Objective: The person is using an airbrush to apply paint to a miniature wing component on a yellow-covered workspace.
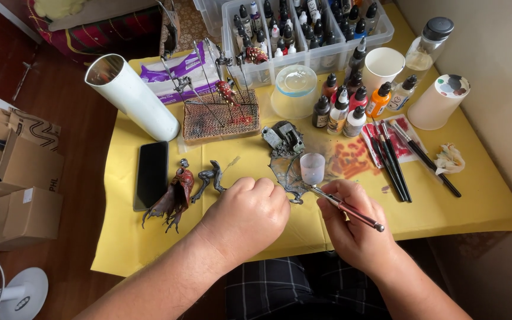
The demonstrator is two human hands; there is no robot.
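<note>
Miniature part (288,178), a dark, thin, wing-like piece with ragged edges, lies near the front of the bench (481,201), which is covered with yellow paper; the left hand (245,216) is clenched on its near edge, knuckles up, and the right hand (354,228) grasps a slim brush (345,207) with a reddish handle and metal ferrule, tip touching the part. A small translucent cup (312,168) stands just behind the part, beside a grey blocky base (284,138). Left of the hands lies a red and dark winged figure (176,197) next to a grey twisted piece (210,176), with a black phone (151,174) flat beside them. Behind stand a white tube (131,95), a purple and white packet (179,74), a cork block (220,117) stuck with wire clips, a clear domed lid (295,89) and clear bins (303,32) of dropper bottles. More dropper bottles (345,109), white, red and orange, cluster at centre right, near a white paper cup (383,66), a capped glass jar (428,47) and a second white cup (442,102) with paint dabs on top. Black brushes (395,160) lie on a red-stained cloth; a crumpled tissue (449,159) lies beyond. Brown cardboard boxes (19,195) sit on the floor at left.
</note>
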